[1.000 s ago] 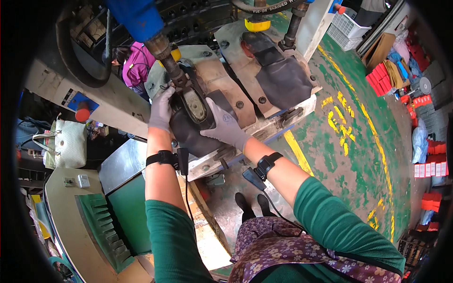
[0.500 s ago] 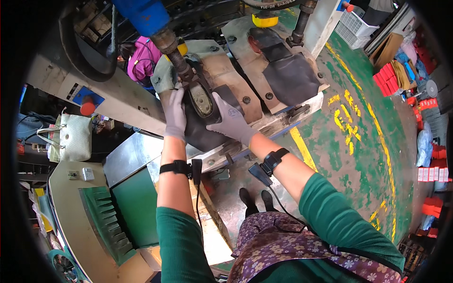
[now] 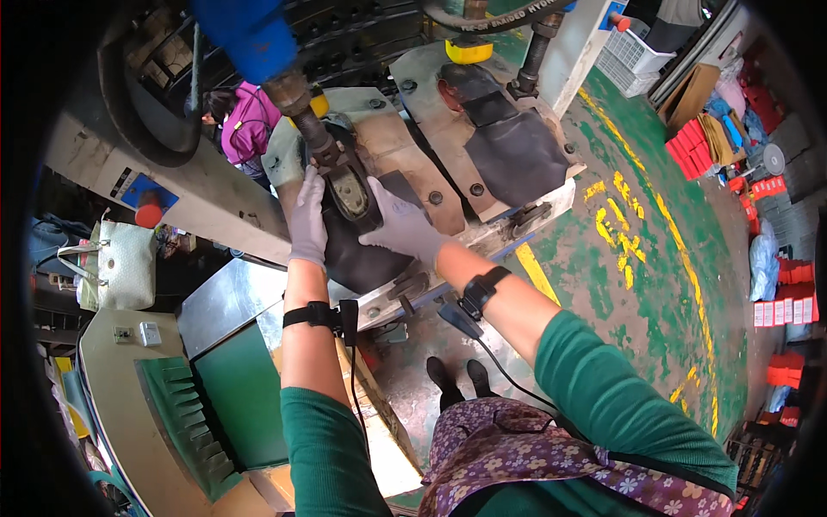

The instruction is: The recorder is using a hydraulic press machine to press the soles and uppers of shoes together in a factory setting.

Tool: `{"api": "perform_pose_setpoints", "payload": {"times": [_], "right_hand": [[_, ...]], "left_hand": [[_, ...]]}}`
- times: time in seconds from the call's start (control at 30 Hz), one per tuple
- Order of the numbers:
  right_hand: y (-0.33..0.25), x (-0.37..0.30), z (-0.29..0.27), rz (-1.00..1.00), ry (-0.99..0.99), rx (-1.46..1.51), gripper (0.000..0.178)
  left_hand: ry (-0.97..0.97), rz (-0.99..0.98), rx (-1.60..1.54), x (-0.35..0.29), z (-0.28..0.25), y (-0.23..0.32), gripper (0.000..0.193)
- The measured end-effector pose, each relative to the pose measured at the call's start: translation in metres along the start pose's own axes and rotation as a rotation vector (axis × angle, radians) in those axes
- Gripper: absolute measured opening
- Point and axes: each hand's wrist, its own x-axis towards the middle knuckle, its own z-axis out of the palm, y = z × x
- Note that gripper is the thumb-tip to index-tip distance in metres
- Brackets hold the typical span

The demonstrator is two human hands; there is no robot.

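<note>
Both my hands wear thin pale gloves. Between them is a dark shoe-shaped piece [image 3: 351, 191] with a worn greenish-grey oval on top, right beneath a metal press ram [image 3: 314, 133]. My left hand [image 3: 307, 222] lies along its left side, fingers closed together and pointing away from me. Against its right side, my right hand [image 3: 401, 226] curves with thumb and forefinger apart; its other fingers are hard to see. Together they hold the piece from both sides. Under it a black rubbery pad [image 3: 366, 258] covers part of the machine's left worn plate [image 3: 388, 133].
A second worn plate [image 3: 439, 168] with a black pad [image 3: 521, 153] stands to the right. A blue cylinder [image 3: 245, 39] and a thick hose [image 3: 155, 146] hang overhead. Red knobs [image 3: 148, 209] sit on the frame. A person in purple [image 3: 245, 125] is beyond the machine.
The whole view has shifted a little, so the machine sits slightly further left and lower. Both hands stay at the sides of the shoe-shaped piece.
</note>
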Motion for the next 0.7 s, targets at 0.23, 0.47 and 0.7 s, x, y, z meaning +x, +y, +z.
{"api": "perform_pose_setpoints", "payload": {"times": [0.23, 0.47, 0.7], "right_hand": [[-0.004, 0.010, -0.006, 0.018, 0.002, -0.008, 0.112], [0.006, 0.002, -0.016, 0.036, -0.026, 0.044, 0.113], [0.006, -0.060, -0.015, -0.105, 0.163, 0.129, 0.077]], "left_hand": [[-0.019, 0.523, 0.918, 0.014, -0.023, -0.021, 0.048], [0.011, -0.251, -0.712, -0.001, 0.002, 0.027, 0.049], [0.411, 0.010, 0.211, -0.192, -0.046, 0.016, 0.041]]}}
